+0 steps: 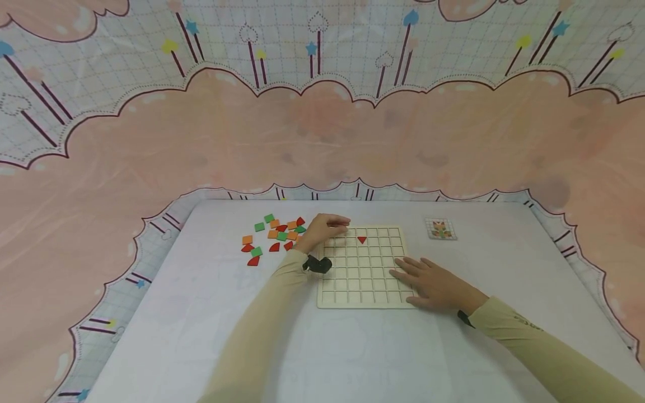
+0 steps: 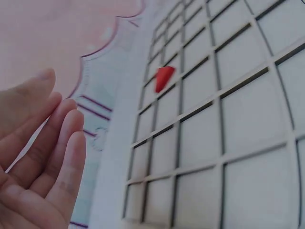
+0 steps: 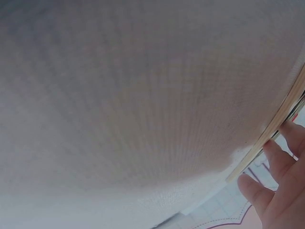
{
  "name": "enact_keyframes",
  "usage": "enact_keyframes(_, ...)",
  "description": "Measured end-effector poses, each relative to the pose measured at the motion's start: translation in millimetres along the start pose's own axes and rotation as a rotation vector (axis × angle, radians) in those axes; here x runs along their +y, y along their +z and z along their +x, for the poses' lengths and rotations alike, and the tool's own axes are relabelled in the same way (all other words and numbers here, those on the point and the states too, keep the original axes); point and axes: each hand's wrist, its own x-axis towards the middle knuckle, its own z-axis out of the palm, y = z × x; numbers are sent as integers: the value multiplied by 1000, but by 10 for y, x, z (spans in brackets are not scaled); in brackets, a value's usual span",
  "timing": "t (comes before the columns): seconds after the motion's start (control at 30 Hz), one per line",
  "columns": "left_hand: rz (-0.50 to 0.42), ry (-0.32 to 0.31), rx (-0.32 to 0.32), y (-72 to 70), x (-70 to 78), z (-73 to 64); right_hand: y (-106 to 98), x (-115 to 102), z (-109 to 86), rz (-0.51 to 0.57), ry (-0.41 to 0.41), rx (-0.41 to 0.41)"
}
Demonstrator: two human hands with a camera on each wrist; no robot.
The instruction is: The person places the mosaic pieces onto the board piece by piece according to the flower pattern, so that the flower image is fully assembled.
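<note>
A pale wooden board divided into square cells lies on the table. One red triangular piece sits in its grid near the far edge. My left hand is over the board's far left corner; in the left wrist view its loosely bent fingers and thumb hold nothing. On the board's right side rests my right hand, fingers spread over the edge. The right wrist view shows those fingers against the wooden edge. Left of the board lie loose orange, green and red pieces, among them a green square.
A small card with a coloured figure on a grid lies beyond the board to the right. White cloth covers the table. Behind it rises a patterned pink and white backdrop. Part of the scattered pieces is hidden behind the left hand.
</note>
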Motion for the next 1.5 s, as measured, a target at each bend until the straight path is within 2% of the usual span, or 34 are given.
enact_keyframes(0.17,-80,-23,2,-273,56,-144,2,4,-1,-22,-20,28)
enact_keyframes(0.37,-75,-65,18,-609,33,-307,-1,6,6,-23,-18,15)
enact_keyframes(0.53,-58,-90,48,-836,-58,-451,0,18,9,-11,0,-10)
enact_keyframes(0.67,-42,-106,69,-949,-170,-563,7,17,14,-21,-13,10)
enact_keyframes(0.93,-12,-164,94,-1024,-410,-736,2,12,9,-16,-21,20)
enact_keyframes(1.13,68,-196,150,-1033,-595,-813,-14,4,0,-17,-17,13)
enact_keyframes(1.3,131,-255,196,-1019,-692,-870,-21,-2,2,-9,-8,-5)
enact_keyframes(1.5,160,-270,202,-986,-770,-906,-46,-15,3,-4,5,-27)
